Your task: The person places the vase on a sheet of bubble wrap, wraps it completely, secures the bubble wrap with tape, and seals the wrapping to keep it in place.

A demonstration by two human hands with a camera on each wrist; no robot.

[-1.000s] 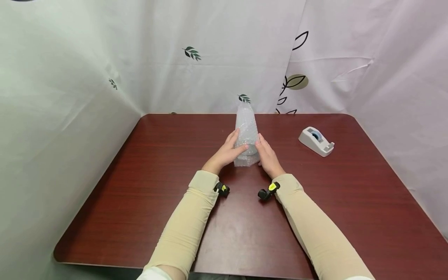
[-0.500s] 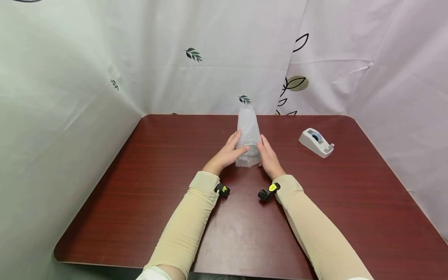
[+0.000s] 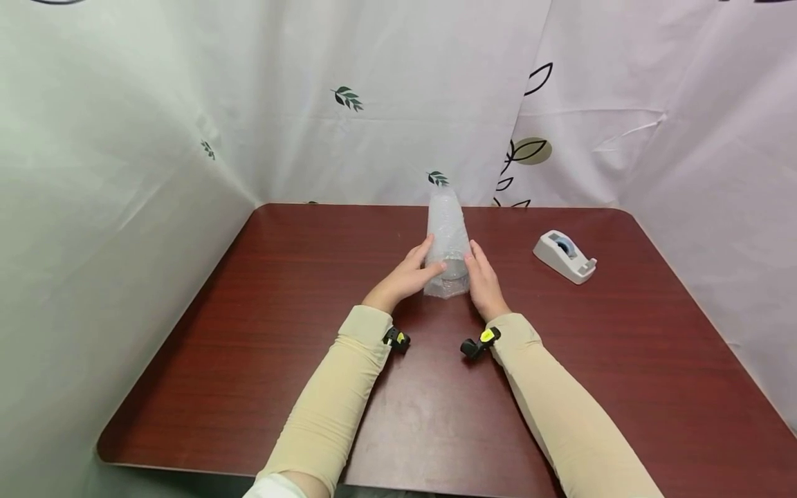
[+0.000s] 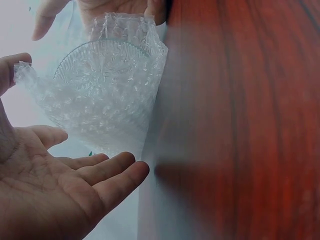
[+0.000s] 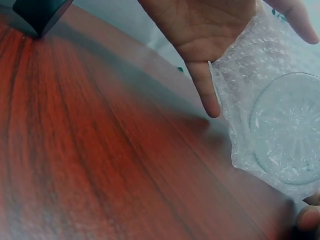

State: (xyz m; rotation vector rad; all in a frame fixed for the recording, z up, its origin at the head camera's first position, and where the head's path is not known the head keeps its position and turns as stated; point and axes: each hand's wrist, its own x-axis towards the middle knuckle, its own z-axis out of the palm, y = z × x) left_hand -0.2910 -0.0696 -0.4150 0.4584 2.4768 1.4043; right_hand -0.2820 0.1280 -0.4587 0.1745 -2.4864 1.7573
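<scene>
A round clear glass vessel with a ribbed base, its exact kind hidden by the wrapping, lies on its side in bubble wrap (image 3: 445, 225). Its base (image 4: 102, 65) faces me, and in the right wrist view a starburst pattern shows on that base (image 5: 295, 127). My left hand (image 3: 401, 280) lies along the bundle's left side, fingers extended, with the thumb at the wrap near the base. Along the right side my right hand (image 3: 486, 283) touches the wrap with straight fingers. Loose wrap sticks out past the base toward me.
A white tape dispenser (image 3: 563, 257) with a blue-cored roll stands on the right of the dark red wooden table (image 3: 249, 332). White fabric with leaf prints (image 3: 386, 131) hangs behind the table and at both sides.
The wrapped glass and both hands have shifted slightly to the right. The right hand's fingers now lie a little straighter along the wrap. The tape dispenser has stayed in place on the table.
</scene>
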